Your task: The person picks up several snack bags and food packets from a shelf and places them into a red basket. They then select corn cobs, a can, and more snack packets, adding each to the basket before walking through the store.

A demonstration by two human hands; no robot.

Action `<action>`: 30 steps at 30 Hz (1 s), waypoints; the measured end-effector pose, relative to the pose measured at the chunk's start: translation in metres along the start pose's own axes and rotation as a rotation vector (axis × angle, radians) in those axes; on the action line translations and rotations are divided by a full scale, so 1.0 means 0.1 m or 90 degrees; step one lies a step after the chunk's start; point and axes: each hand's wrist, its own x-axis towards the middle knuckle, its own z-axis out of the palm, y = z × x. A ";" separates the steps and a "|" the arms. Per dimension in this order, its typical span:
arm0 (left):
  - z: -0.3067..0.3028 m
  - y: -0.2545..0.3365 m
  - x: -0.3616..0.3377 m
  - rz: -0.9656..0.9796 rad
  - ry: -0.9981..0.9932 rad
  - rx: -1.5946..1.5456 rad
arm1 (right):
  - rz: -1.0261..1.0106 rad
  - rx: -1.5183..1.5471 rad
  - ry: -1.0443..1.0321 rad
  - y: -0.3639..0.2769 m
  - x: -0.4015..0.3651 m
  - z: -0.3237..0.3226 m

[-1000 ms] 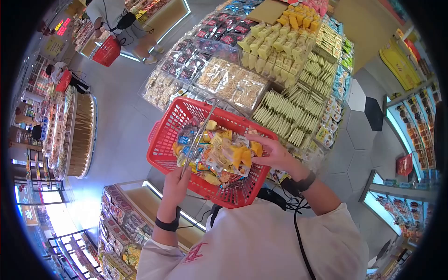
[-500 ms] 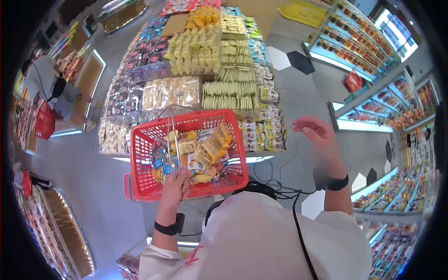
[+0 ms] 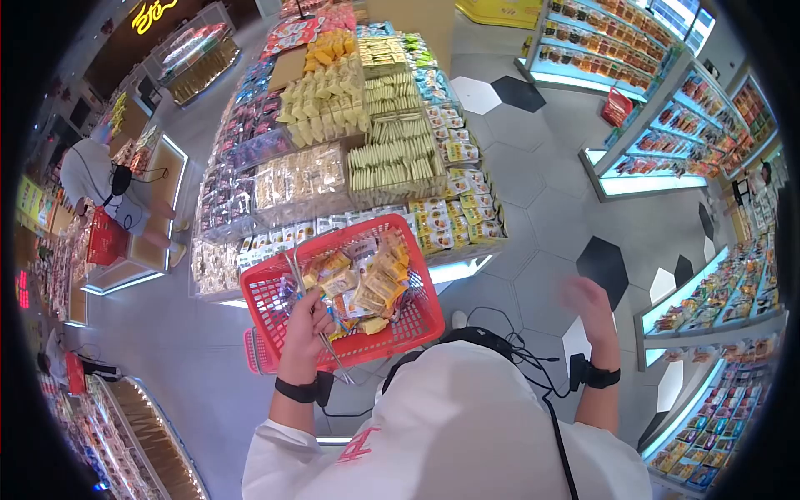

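My left hand is closed around the metal handle of a red plastic shopping basket. The basket hangs tilted in front of my body. Inside lie several small packaged snacks, with yellow, white and clear wrappers; those underneath are partly hidden. My right hand is off to the right, apart from the basket and over the floor. Its fingers are blurred but look loosely stretched out, with nothing visible in them.
Just beyond the basket stands a display island piled with wrapped snacks in clear bins. Lit shelves line the right. At left, a person stands by a counter with another red basket. Black cables run beside my waist.
My view has shifted, bringing more floor and shelving into sight. The basket has tilted, with my left hand still on its handle. My right hand has drawn down, nearer my body.
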 end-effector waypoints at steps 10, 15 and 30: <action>-0.14 -0.39 -0.32 0.002 -0.003 -0.210 | 0.052 0.063 -0.130 0.43 0.18 -0.05; 0.14 -0.72 -0.52 0.016 -0.022 -0.266 | 0.090 0.012 -0.327 0.25 0.19 0.34; 0.50 -0.66 -1.32 0.136 -0.055 -0.451 | -0.562 -0.410 -0.706 -0.21 -0.86 2.42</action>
